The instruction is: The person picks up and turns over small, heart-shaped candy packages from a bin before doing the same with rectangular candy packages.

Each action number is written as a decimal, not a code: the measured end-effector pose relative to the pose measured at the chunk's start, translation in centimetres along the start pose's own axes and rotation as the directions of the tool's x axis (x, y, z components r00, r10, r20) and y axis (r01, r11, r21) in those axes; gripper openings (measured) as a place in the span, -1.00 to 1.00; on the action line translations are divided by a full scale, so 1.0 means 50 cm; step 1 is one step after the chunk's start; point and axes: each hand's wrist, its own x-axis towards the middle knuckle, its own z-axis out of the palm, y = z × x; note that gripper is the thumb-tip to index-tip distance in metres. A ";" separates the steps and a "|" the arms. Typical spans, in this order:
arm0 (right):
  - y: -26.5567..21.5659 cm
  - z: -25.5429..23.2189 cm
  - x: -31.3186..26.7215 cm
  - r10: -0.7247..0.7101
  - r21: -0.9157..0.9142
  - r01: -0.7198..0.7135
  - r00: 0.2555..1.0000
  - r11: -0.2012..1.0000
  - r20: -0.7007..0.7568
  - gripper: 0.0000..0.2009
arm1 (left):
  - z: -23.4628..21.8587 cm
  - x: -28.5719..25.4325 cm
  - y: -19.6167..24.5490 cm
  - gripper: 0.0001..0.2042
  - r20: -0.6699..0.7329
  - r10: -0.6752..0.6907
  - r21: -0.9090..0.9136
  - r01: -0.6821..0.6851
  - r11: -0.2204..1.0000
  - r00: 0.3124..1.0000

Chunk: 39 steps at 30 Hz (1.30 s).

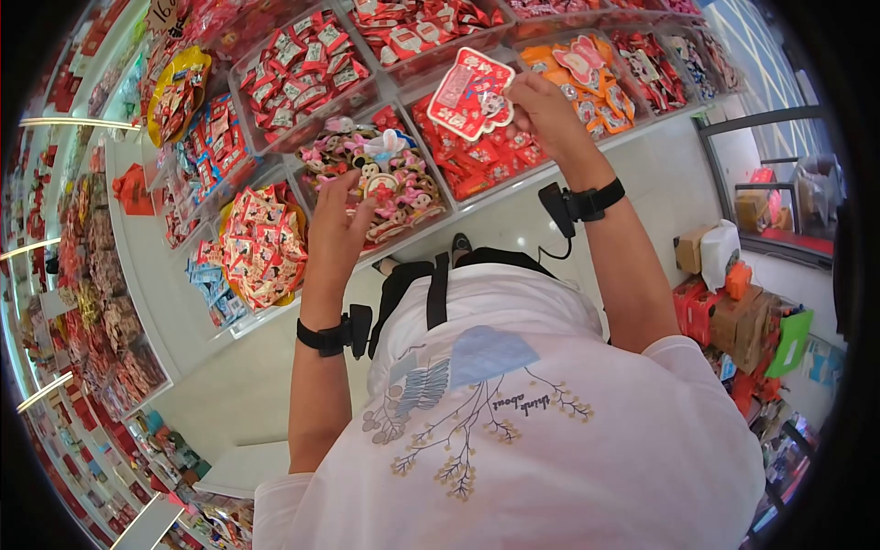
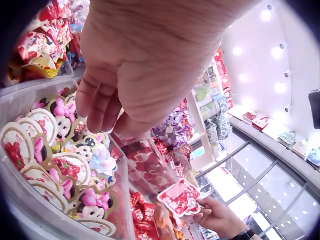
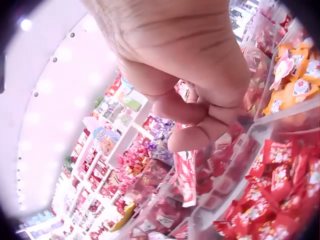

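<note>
My right hand (image 1: 557, 124) pinches the edge of a flat red card-shaped packet (image 1: 472, 94) with a white border, held above a bin of red wrapped sweets (image 1: 472, 174). In the right wrist view the packet (image 3: 186, 175) appears edge-on beneath the fingers of the right hand (image 3: 185, 75). My left hand (image 1: 337, 234), fingers slightly bent and holding nothing, hovers over the bin of mouse-character pieces (image 1: 403, 192). The left wrist view shows these pieces (image 2: 62, 120) below the left hand (image 2: 135, 75).
Bins of red packets (image 1: 302, 78) and orange packets (image 1: 587, 87) surround these. A yellow-rimmed container of wrapped sweets (image 1: 261, 247) stands at the left. Cardboard boxes (image 1: 738, 316) are stacked on the right; full shelves (image 1: 96, 302) line the far left.
</note>
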 end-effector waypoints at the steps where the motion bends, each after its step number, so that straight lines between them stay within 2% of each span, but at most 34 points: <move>1: 0.001 0.030 -0.010 0.017 0.031 -0.019 0.999 0.999 0.048 -0.88 | 0.005 0.007 0.013 -0.49 -0.006 0.119 0.072 -0.118 0.990 0.993; 3: 0.011 0.082 -0.024 0.068 0.079 -0.078 0.990 0.994 0.124 -0.89 | 0.014 0.020 0.033 -0.35 0.005 0.350 0.217 -0.342 0.914 0.937; 6: 0.037 0.138 -0.036 0.155 0.149 -0.194 0.959 0.970 0.238 -0.88 | 0.026 0.015 0.053 -0.21 0.058 0.334 0.323 -0.334 0.885 0.941; 8: 0.044 0.158 -0.039 0.181 0.208 -0.262 0.922 0.942 0.343 -0.88 | 0.034 0.014 0.044 -0.19 0.043 0.324 0.331 -0.319 0.888 0.945; 11: 0.068 0.171 -0.033 0.195 0.274 -0.318 0.897 0.908 0.397 -0.89 | 0.039 0.006 0.034 -0.18 -0.007 0.273 0.325 -0.256 0.910 0.962; 18: 0.072 0.195 -0.042 0.198 0.224 -0.328 0.866 0.918 0.459 -0.87 | 0.031 -0.008 0.015 -0.21 -0.081 0.252 0.266 -0.222 0.938 0.964; 21: 0.069 0.204 -0.046 0.202 0.209 -0.316 0.878 0.925 0.434 -0.86 | 0.020 -0.019 0.031 -0.34 -0.148 0.231 0.230 -0.194 0.954 0.962; 24: 0.067 0.199 -0.038 0.165 0.116 -0.226 0.907 0.967 0.388 -0.85 | 0.001 -0.030 0.008 -0.40 -0.045 0.219 0.114 -0.213 0.970 0.975; 25: 0.062 0.196 -0.037 0.157 0.070 -0.200 0.905 0.977 0.396 -0.85 | -0.006 -0.035 0.005 -0.42 -0.028 0.121 -0.045 -0.122 0.991 0.992; 27: 0.045 0.189 -0.039 0.143 -0.023 -0.146 0.901 0.989 0.411 -0.85 | -0.016 -0.046 0.007 -0.47 0.053 -0.064 -0.347 0.079 0.935 0.997; 33: -0.002 0.194 -0.035 0.131 -0.144 -0.069 0.860 0.987 0.493 -0.89 | -0.065 -0.025 0.045 -0.49 0.101 -0.048 -0.557 0.097 0.825 0.994; 34: -0.011 0.195 -0.035 0.139 -0.178 -0.052 0.841 0.983 0.523 -0.88 | -0.069 -0.022 0.054 -0.51 0.085 -0.105 -0.576 0.135 0.806 0.991; 39: -0.028 0.202 -0.044 0.190 -0.267 -0.023 0.759 0.963 0.623 -0.85 | -0.078 -0.001 0.045 -0.54 0.102 -0.185 -0.576 0.210 0.790 0.977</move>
